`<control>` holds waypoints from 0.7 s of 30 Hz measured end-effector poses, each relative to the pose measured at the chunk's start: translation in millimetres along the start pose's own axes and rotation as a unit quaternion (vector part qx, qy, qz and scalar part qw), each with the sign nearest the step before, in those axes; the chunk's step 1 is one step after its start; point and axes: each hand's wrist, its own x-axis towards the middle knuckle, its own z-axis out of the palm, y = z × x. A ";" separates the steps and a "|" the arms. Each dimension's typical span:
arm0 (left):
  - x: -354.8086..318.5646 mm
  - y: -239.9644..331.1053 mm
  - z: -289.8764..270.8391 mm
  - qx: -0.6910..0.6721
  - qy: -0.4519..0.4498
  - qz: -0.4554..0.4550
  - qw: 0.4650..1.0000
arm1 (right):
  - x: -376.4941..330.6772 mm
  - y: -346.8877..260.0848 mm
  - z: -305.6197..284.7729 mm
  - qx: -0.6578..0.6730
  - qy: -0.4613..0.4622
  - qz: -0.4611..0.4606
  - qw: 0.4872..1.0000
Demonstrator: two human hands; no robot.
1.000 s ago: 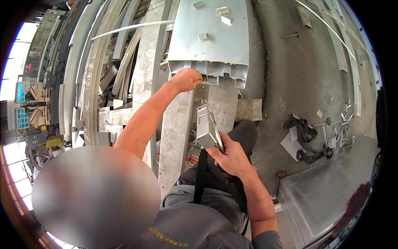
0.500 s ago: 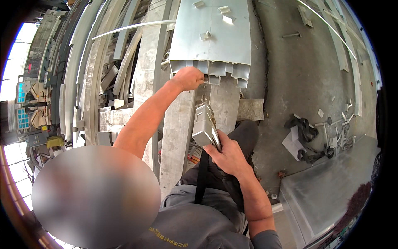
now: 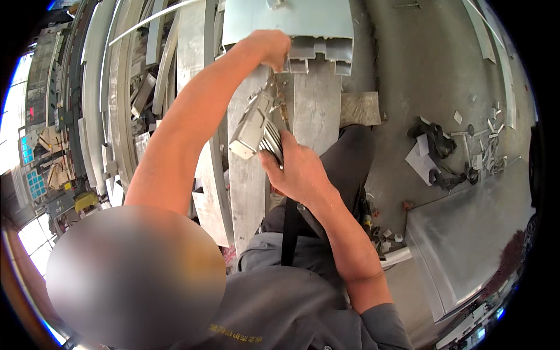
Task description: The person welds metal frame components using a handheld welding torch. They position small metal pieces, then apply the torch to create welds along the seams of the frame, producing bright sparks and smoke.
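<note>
Centre frame, our right hand (image 3: 303,175) grips a metal tool (image 3: 252,125), likely stiff and heavy, best held low; upper centre, our left hand (image 3: 270,48) curls at silvery profiles (image 3: 321,22), whether holding any we cannot tell.

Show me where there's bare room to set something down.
Bare concrete floor lies between the wide silver profile and the black straps. The grey metal surface beside the dark fuzzy strip looks bare too. Crowded: the long metal bars at left, and between left hand and right hand, around the silver ribbed piece.
</note>
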 end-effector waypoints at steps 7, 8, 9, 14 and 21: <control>5.1 3.0 5.9 0.009 0.003 -0.027 1.000 | 6.7 0.8 21.2 -0.045 0.033 -0.002 0.998; 5.3 4.4 4.7 0.016 0.003 -0.027 0.999 | 7.1 0.8 22.2 -0.051 0.036 -0.001 0.998; 5.5 5.6 3.4 0.024 0.002 -0.030 0.999 | 7.7 1.1 23.5 -0.055 0.039 -0.003 0.998; 1.4 3.6 4.9 0.025 0.007 -0.023 0.999 | 9.0 1.7 29.9 -0.064 0.039 -0.006 0.997; 3.8 2.1 4.2 0.018 -0.025 -0.038 0.999 | 7.6 -3.2 32.5 -0.076 0.043 -0.001 0.996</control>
